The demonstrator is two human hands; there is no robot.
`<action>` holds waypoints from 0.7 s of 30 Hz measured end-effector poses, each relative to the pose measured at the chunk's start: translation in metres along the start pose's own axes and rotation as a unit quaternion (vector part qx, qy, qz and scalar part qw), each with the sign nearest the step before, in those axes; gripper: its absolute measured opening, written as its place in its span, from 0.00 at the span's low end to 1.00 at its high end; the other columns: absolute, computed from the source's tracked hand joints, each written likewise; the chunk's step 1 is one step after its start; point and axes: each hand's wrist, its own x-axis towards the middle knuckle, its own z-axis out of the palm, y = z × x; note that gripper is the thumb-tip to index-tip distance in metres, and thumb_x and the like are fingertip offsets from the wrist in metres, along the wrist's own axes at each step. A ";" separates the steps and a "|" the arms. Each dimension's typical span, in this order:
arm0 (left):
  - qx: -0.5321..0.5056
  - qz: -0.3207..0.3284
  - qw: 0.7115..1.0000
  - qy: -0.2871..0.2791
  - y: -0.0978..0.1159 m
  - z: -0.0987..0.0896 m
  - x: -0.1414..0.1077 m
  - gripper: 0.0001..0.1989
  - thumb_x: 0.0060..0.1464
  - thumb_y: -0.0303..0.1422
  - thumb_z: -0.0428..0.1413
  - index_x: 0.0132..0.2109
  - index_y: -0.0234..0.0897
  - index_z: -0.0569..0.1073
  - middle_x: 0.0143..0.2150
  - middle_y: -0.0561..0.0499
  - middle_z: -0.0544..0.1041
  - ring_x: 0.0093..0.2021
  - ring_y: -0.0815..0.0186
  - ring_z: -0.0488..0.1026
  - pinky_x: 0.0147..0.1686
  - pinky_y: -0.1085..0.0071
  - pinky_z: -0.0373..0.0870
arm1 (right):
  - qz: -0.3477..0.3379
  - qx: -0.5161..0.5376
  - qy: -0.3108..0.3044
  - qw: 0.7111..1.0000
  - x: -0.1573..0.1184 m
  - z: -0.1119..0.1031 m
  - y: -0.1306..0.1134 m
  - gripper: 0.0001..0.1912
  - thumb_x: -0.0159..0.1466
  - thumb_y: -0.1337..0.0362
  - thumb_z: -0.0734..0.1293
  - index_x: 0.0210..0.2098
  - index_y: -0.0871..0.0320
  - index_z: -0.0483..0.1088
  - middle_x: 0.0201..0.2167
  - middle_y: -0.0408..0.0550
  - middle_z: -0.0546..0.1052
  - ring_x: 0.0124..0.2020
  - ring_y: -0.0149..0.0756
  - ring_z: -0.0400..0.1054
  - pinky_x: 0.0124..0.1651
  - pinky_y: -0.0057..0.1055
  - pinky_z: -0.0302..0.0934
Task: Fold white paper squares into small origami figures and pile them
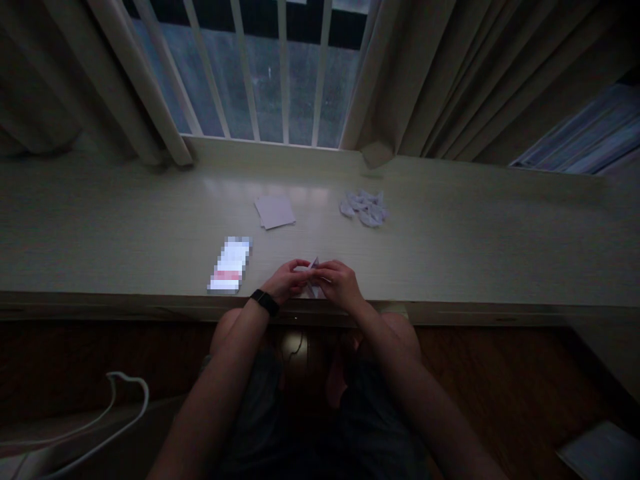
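Near the front edge of the white ledge, both hands meet around a small folded piece of white paper (pixel 315 263). My left hand (pixel 289 279), with a black band on the wrist, pinches its left side. From the right, my right hand (pixel 339 281) grips the same paper, fingers closed. A pointed tip sticks up between the fingertips and part of the paper shows below them; the rest is hidden. Beyond the hands lies a stack of square paper sheets (pixel 275 211). Farther right sits a cluster of several folded white paper pieces (pixel 367 208).
A lit phone (pixel 231 265), its screen blurred, lies left of my hands on the ledge (pixel 475 240). Behind stand a barred window (pixel 260 87) and curtains (pixel 440 73). A white cable (pixel 145 393) loops at lower left, and a pale flat object (pixel 603 450) is at lower right.
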 end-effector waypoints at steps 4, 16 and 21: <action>-0.021 0.027 0.999 -0.001 0.001 0.003 0.002 0.21 0.42 0.34 0.66 0.42 0.33 0.68 0.26 0.56 0.66 0.18 0.81 0.57 0.16 0.81 0.46 | 0.079 0.089 0.068 0.991 0.003 0.000 -0.006 0.09 0.56 0.65 0.69 0.38 0.52 0.74 0.43 0.48 0.73 0.44 0.38 0.68 0.44 0.35 0.66; 0.043 0.068 0.993 0.084 -0.008 0.005 0.012 0.23 0.41 0.35 0.66 0.45 0.30 0.72 0.35 0.46 0.75 0.28 0.74 0.70 0.26 0.78 0.63 | 0.211 0.165 0.029 0.963 0.008 0.009 0.009 0.11 0.58 0.63 0.65 0.40 0.56 0.74 0.37 0.47 0.79 0.38 0.38 0.73 0.44 0.36 0.66; 0.126 0.087 0.983 0.102 -0.015 -0.001 0.018 0.24 0.43 0.38 0.65 0.47 0.31 0.72 0.36 0.45 0.77 0.28 0.71 0.72 0.26 0.76 0.65 | 0.177 0.006 0.018 0.984 0.004 0.008 -0.002 0.10 0.60 0.64 0.63 0.39 0.56 0.74 0.34 0.48 0.79 0.34 0.37 0.72 0.39 0.32 0.64</action>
